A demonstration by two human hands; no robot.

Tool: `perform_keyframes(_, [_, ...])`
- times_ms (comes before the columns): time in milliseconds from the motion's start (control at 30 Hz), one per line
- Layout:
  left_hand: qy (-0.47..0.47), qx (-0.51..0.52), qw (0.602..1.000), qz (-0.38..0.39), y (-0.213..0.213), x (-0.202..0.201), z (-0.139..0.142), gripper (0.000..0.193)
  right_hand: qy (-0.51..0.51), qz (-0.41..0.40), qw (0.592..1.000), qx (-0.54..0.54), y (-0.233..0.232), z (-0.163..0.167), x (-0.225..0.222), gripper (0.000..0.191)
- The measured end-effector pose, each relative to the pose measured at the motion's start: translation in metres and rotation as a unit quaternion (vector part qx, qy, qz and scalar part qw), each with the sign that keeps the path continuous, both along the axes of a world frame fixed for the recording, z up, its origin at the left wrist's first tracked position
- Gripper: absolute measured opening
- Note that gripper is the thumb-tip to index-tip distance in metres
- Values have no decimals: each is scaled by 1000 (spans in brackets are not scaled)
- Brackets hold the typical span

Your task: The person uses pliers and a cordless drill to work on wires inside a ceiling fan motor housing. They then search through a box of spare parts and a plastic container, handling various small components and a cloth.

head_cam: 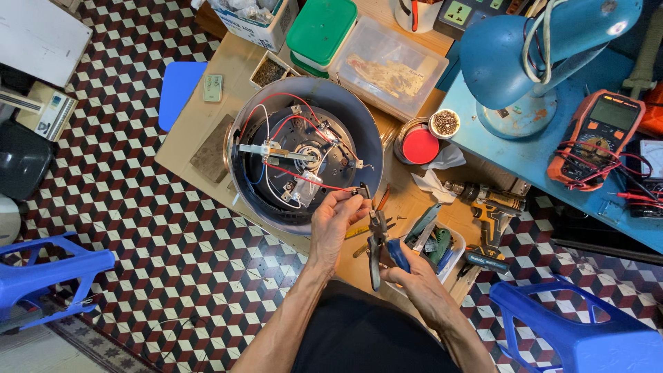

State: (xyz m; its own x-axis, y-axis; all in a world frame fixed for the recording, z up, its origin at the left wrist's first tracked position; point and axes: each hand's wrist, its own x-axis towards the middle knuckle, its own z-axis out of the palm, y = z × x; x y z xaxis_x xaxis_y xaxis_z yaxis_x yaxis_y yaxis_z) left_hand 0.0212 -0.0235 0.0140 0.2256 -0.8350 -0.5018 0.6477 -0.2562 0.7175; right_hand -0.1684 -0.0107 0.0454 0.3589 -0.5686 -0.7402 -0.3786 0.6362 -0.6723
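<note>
An upturned round appliance shell (307, 103) lies on a low wooden board, its inside showing a black plate, red, white and blue wires and metal brackets. My left hand (333, 222) pinches a small connector at the end of a red wire (314, 184) by the shell's near rim. My right hand (414, 273) grips blue-handled pliers (378, 238), jaws pointing up towards that connector.
A cordless drill (487, 207), a small tray of hand tools (435, 245), a red-lidded tin (420, 145), a clear plastic box (394, 65) and a green-lidded box (321, 27) surround the shell. A blue lamp (532, 55) and an orange multimeter (597, 138) sit on the blue table. Blue stools (573, 324) flank me.
</note>
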Motion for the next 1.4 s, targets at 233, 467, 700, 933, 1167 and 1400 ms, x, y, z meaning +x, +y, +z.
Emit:
perform_keyframes(233, [199, 31, 979, 21, 9, 12, 22, 42, -63, -34, 997, 9, -10, 32, -11, 58])
perform_keyframes(467, [177, 47, 983, 18, -1, 6, 39, 37, -54, -59, 996, 41, -10, 51, -9, 62])
perform_keyframes(700, [158, 58, 986, -3, -8, -3, 27, 38, -55, -30, 998, 0, -13, 53, -17, 56])
perform_keyframes(933, [123, 66, 990, -22, -2, -6, 26, 37, -114, -48, 991, 57, -20, 47, -8, 49])
perform_keyframes(1167, [128, 69, 989, -29, 0, 2, 29, 41, -159, -73, 977, 120, -23, 46, -1, 45])
perform_keyframes(1400, [116, 64, 990, -45, 1, 1, 23, 37, -163, -71, 977, 116, -24, 44, 1, 45])
